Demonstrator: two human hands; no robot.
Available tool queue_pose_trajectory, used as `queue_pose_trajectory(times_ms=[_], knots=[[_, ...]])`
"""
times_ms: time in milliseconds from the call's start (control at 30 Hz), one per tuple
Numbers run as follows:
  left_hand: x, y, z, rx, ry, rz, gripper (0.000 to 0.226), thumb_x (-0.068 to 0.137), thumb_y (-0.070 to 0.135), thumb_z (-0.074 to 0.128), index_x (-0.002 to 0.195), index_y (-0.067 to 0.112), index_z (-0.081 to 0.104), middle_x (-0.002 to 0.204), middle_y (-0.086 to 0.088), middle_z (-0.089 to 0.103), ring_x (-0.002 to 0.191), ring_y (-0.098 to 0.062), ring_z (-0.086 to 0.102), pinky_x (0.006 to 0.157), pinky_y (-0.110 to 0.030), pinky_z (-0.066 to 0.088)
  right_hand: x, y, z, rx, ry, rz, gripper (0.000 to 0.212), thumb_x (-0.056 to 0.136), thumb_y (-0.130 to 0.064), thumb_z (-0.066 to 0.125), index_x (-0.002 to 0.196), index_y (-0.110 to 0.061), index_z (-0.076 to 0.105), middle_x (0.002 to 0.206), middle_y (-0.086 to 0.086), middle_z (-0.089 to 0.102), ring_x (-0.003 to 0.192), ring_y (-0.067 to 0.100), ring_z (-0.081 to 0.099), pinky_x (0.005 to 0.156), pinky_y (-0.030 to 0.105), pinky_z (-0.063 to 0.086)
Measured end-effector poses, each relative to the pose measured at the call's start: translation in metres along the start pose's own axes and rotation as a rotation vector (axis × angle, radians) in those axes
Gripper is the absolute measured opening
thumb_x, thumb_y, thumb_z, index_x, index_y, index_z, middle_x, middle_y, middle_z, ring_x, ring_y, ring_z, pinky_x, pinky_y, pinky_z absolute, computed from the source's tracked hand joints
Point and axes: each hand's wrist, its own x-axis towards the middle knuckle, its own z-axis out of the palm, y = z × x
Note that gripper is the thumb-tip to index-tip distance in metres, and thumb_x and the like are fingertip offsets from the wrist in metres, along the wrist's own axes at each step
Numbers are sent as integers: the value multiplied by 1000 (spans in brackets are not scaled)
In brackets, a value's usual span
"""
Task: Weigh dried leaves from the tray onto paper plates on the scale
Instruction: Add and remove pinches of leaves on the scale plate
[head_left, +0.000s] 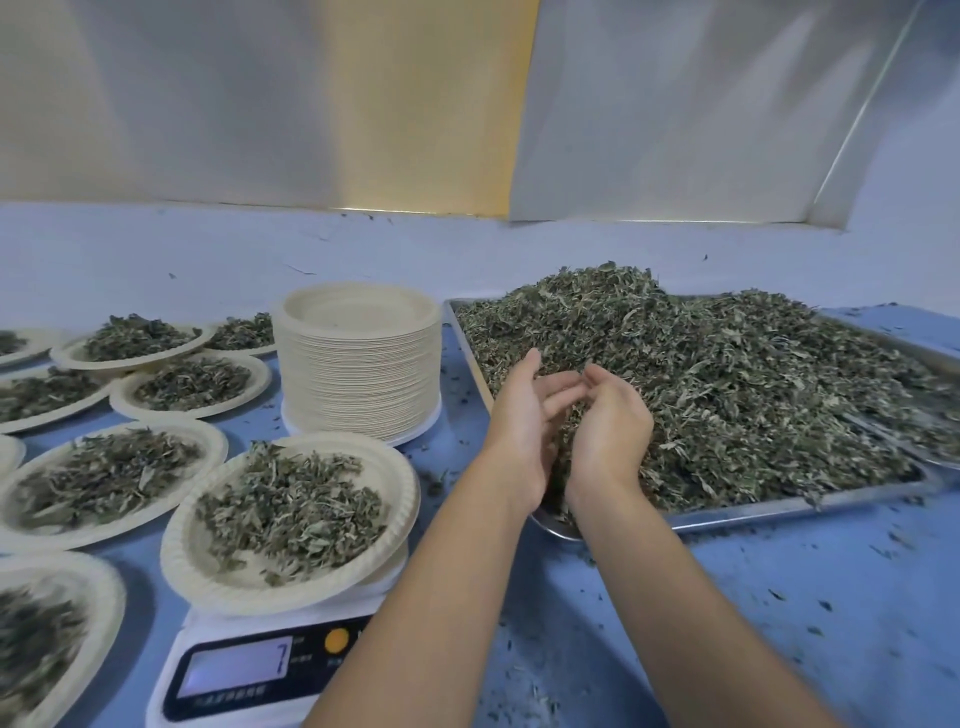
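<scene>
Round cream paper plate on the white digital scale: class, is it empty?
No, a heap of dried green leaves covers the round cream paper plate on the white digital scale.
</scene>
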Motion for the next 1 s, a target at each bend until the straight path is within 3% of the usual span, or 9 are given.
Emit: queue_pose_trajectory(times_ms=[133, 233, 300, 467, 567, 700, 867, 1000], knots=[[-4, 2, -4, -1, 13, 5, 52, 99, 47, 31, 124, 9, 58, 128, -4, 61, 127, -21, 48, 113, -41, 28, -4, 0, 1, -6, 9, -37, 33, 91, -5, 39, 102, -20, 66, 94, -12, 63, 78, -6, 57, 57, 5, 40], [-11, 6, -6, -103, 7, 5, 50, 100, 40, 34, 129, 4, 53, 130, -9, 59, 118, -20, 55, 95, -31, 46, -8, 1, 4, 5, -2, -44, 31, 91, -4, 40, 98, -22, 65, 95, -9, 64, 82, -1, 60, 66, 13, 42], [-16, 9, -10, -132, 11, 4, 47, 101, 36, 36, 126, 2, 55, 126, -12, 60, 107, -19, 59, 81, -27, 50, -11, 2, 8, 30, -12, -30, 31, 91, -3, 39, 99, -19, 65, 99, -3, 65, 89, 7, 62, 73, 19, 45], [-26, 21, -25, -153, 19, 28, 40, 101, 27, 36, 118, -2, 58, 123, -17, 62, 100, -20, 62, 77, -26, 52, -22, 6, 21, 37, -33, -36, 32, 91, -2, 38, 103, -15, 65, 108, 6, 66, 102, 19, 64, 93, 34, 50], [-34, 30, -40, -98, 38, 95, 35, 101, 25, 36, 108, 3, 62, 117, -13, 66, 89, -17, 67, 65, -23, 55, -31, 8, 30, 41, -82, -35, 33, 90, 1, 37, 103, -9, 66, 105, 9, 68, 101, 20, 64, 91, 35, 52], [-47, 43, -63, -39, 107, 160, 33, 100, 20, 35, 97, 4, 62, 114, -15, 67, 93, -21, 65, 74, -25, 53, -49, 16, 48, 135, -183, 15, 35, 87, 8, 35, 98, 0, 67, 86, 11, 67, 78, 18, 62, 66, 23, 50], [-65, 58, -98, -147, 167, 210, 29, 99, 15, 37, 98, -1, 61, 108, -19, 67, 104, -26, 64, 84, -27, 52, -67, 27, 66, 134, -279, 91, 35, 91, 7, 37, 84, -7, 68, 82, 9, 70, 71, 14, 67, 64, 20, 54], [-79, 69, -130, -160, 277, 303, 29, 99, 13, 37, 103, -2, 61, 112, -18, 65, 109, -26, 62, 92, -31, 50, -73, 33, 71, -8, -343, 101, 30, 94, -1, 44, 80, -14, 68, 87, 6, 72, 78, 14, 70, 65, 17, 54]])
